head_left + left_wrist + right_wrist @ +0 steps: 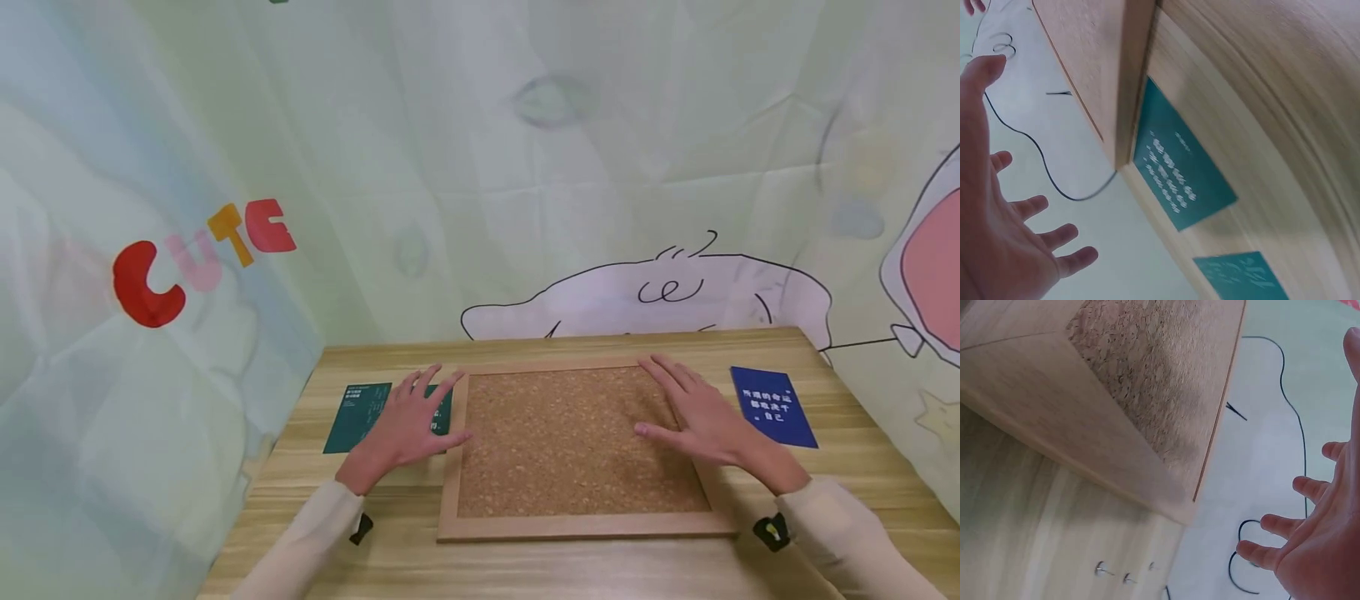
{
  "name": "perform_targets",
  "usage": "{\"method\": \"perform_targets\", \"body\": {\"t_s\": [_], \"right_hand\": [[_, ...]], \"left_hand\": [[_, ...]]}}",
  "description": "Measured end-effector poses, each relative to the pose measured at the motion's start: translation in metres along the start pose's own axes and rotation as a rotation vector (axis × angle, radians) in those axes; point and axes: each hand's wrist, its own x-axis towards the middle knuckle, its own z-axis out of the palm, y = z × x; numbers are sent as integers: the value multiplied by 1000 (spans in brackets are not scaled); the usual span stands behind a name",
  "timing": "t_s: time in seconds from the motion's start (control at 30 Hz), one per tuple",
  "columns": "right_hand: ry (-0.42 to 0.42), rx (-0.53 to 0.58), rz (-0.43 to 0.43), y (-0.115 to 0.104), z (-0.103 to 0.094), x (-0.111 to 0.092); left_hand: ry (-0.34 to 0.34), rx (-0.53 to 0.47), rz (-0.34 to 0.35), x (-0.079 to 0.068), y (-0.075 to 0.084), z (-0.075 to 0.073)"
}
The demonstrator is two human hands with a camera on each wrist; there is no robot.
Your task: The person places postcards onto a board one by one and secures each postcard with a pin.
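Head view shows the board (pixel 577 450) lying flat on the desk (pixel 600 575), cork side up, between the two hands. If it were pushed left, its frame would most likely ride onto or shove the nearer green card (pixel 1179 162), which lies right against that edge; whether any of it is tucked underneath I cannot tell. Lifting one side alone could let the opposite edge scrape the desk. Farther out, the other green card (pixel 345 429) lies beyond on the left and the blue card (pixel 776 408) on the right, near enough that a dragging wrist or cuff might shift either one. Right wrist view adds pins (pixel 1102 569) on the desk beside the board; a hand lowered there without looking could get pricked or scatter them.

Both hands are spread wide, with fingers nearly straight and thumbs held apart, and neither has hold of anything. The left hand (pixel 408 425) is over the green cards, its thumb across the frame's left side. The right hand (pixel 697 417) slants over the right side, fingertips toward the far corner. Both appear raised clear of the board.
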Motion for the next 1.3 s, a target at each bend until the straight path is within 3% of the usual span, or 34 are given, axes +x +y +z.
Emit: {"method": "perform_targets", "body": {"t_s": [0.5, 0.93, 1.3], "right_hand": [[56, 265, 142, 22, 6, -13], [34, 350, 289, 30, 15, -20], [19, 401, 353, 30, 24, -23]], "left_hand": [[-88, -158, -219, -7, -33, 10], [-130, -181, -277, -8, -38, 21], [-147, -179, -316, -9, -36, 26]]}}
